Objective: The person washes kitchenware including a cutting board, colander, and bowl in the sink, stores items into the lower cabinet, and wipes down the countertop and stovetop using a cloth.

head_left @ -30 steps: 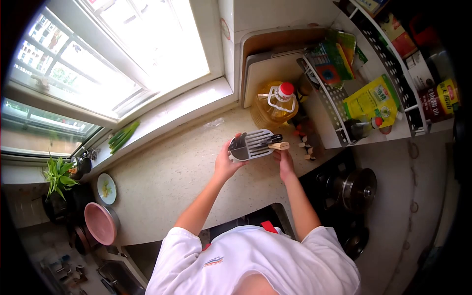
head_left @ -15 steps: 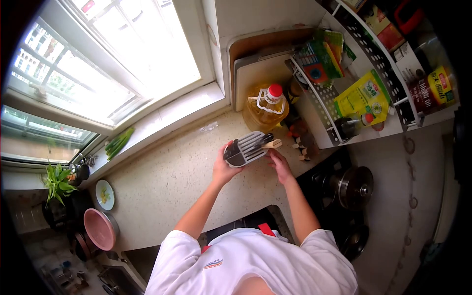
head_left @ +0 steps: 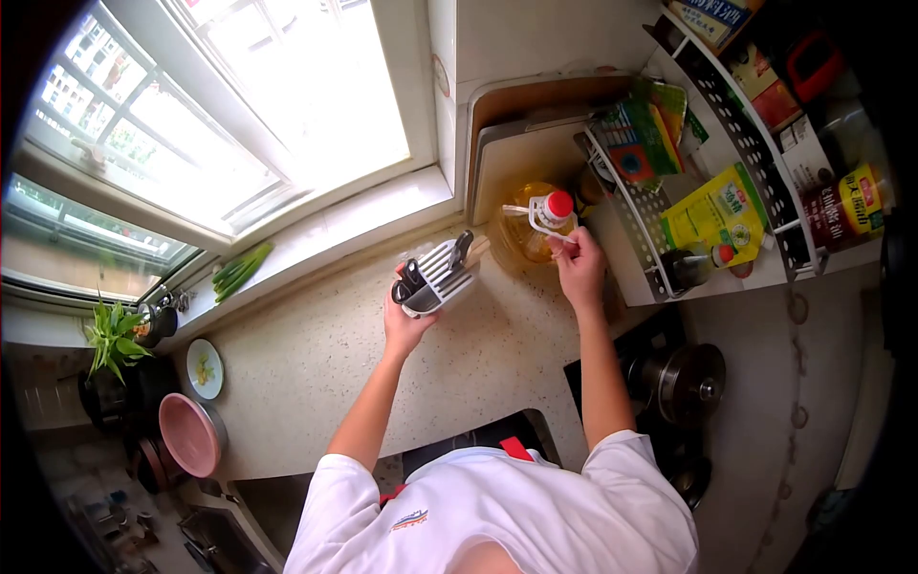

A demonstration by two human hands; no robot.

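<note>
My left hand (head_left: pixel 408 320) is wrapped round a grey-and-white knife holder (head_left: pixel 444 280), held above the counter. Black scissor handles (head_left: pixel 407 281), a dark knife handle (head_left: pixel 461 249) and pale wooden handles (head_left: pixel 478 251) stick out of its slotted top. Farther right, my right hand (head_left: pixel 579 268) has its fingers closed on the white handle of a large cooking oil jug (head_left: pixel 529 236). That jug has a red cap (head_left: pixel 558 204) and yellow oil inside, and stands in the counter corner. My right fingertips are partly hidden by the hand itself.
A white rack (head_left: pixel 660 225) with seasoning packets and bottles stands at the right, above a stove with a lidded pot (head_left: pixel 690 385). Cutting boards (head_left: pixel 497 163) lean behind the jug. Left are a pink basin (head_left: pixel 191 435), a plate (head_left: pixel 205 369) and green onions (head_left: pixel 241 271) on the sill.
My left hand has carried the knife holder left and turned it, so the scissor handles now show. My right hand has left the holder, reached right and closed on the jug's handle.
</note>
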